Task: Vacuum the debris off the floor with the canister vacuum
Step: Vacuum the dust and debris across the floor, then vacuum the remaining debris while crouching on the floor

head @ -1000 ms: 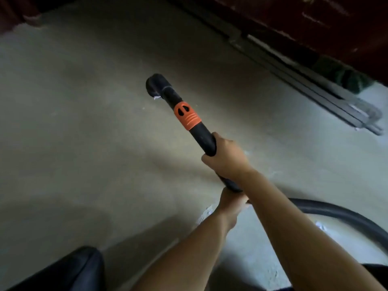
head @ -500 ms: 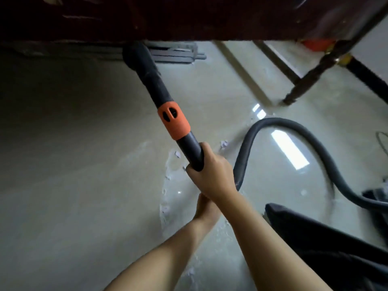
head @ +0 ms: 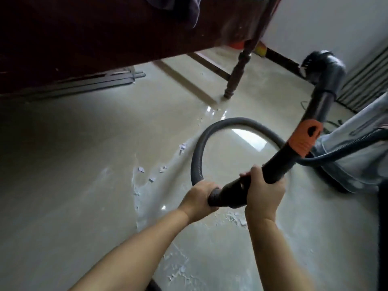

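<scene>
Your left hand [head: 198,198] is closed around the ribbed end of the grey hose [head: 197,156], just where it enters the black wand [head: 273,171]. Your right hand [head: 263,191] is wrapped tight on the wand a little higher, the fingers curled over the top of the smooth tube. The wand is lifted off the floor [head: 73,185] and points up toward the right edge of the view, with an orange plastic collar [head: 304,139] near its middle and a round black nozzle [head: 323,66] at the far end, in the air. The hose makes a loop that lies on the floor behind your hands. The floor is smooth, pale and shiny, with a bright reflection inside the loop. The debris [head: 151,173], small white flakes and scraps like paper, lies scattered on the floor left of the loop, and more is under your forearms. A dark wooden furniture piece [head: 105,38] with a turned leg [head: 239,68] stands at the far side
</scene>
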### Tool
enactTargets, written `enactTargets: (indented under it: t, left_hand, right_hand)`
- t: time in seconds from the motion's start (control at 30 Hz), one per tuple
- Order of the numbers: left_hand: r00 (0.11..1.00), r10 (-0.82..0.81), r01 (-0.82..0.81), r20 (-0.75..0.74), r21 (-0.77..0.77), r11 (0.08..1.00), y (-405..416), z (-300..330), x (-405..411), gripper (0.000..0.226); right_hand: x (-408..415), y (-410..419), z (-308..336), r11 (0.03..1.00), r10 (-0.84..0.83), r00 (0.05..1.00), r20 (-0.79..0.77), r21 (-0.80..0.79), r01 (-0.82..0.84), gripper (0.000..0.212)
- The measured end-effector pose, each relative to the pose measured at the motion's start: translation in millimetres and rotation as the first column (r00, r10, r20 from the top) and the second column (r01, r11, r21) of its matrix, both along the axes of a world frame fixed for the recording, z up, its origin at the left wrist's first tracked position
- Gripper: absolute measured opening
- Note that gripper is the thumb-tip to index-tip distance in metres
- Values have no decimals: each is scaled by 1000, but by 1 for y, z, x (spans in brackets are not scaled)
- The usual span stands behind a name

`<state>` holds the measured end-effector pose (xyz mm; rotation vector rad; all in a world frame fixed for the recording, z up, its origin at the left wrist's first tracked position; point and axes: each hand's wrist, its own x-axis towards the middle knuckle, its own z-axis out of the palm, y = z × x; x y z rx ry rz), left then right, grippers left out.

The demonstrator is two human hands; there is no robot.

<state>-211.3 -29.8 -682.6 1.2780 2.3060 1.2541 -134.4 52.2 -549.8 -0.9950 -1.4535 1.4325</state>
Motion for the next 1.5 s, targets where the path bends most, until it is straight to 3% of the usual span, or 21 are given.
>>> enactTargets:
  t: [0.07,0.17,0.23,0.3,0.37,0.5,0.6,0.67,0.77,0.87,0.93,1.0,1.1,1.2,1.3,1.43,1.5]
  left_hand:
    - [957,11,2,-291,44,999,12,-9,-9,15]
    - [858,-131,139,-496,-21,990,23,-22,-19,14]
    - [829,-322,245,-458,-220,944,22,-22,-20,23]
    - [785,-541,330,-301,-536,777,23,-10,-18,30]
    - [753,-634,351,-174,-709,612,15,2,-20,36]
    - [830,-556,342,39,-824,452,-8,41,-52,49]
    - [853,-521,235,-8,-886,399,-23,73,-78,51]
    - [831,-543,141,-118,-901,410,-23,86,-91,47]
    - [775,-553,21,-306,-862,507,-11,85,-115,38]
    - [732,-530,-62,-428,-817,573,-6,53,-135,36]
    - [742,-501,-63,-446,-790,610,-13,18,-136,34]
    - [791,-469,-17,-392,-781,624,-29,-16,-134,33]
    - [837,-469,93,-281,-772,628,-59,-58,-126,34]
    - [844,-512,225,-160,-761,609,-87,-76,-124,40]
    - [829,-550,301,-106,-743,597,-112,-82,-134,48]
    - [829,-558,443,37,-652,615,-135,-84,-148,60]
    - [815,-543,549,203,-571,611,-134,-86,-139,67]
  right_hand:
    - [10,22,-13,987,-127,991,-44,-105,122,17]
    - [17,59,-48,896,-311,949,-49,-347,276,15]
    - [22,74,-72,793,-387,921,42,-493,356,13]
    - [30,80,-94,700,-371,917,146,-605,380,12]
    - [25,75,-109,643,-297,929,223,-673,367,20]
    - [-16,68,-110,551,-111,980,166,-810,200,8]
    - [-41,66,-101,523,-19,996,87,-848,84,13]
    - [-51,73,-95,504,7,998,67,-862,55,16]
    - [-74,89,-92,515,-24,996,80,-853,81,15]
    - [-103,93,-114,583,-72,988,138,-798,154,10]
    - [-115,90,-136,627,-34,982,188,-761,167,19]
    - [-124,80,-165,665,22,973,230,-730,157,28]
    - [-137,54,-194,735,133,954,269,-672,87,25]
    - [-149,24,-199,781,268,921,281,-623,-37,18]
    - [-171,-8,-191,816,404,839,366,-559,-149,30]
    - [-185,-35,-178,818,450,804,388,-540,-197,27]
    - [-176,-39,-173,825,454,786,420,-530,-194,20]
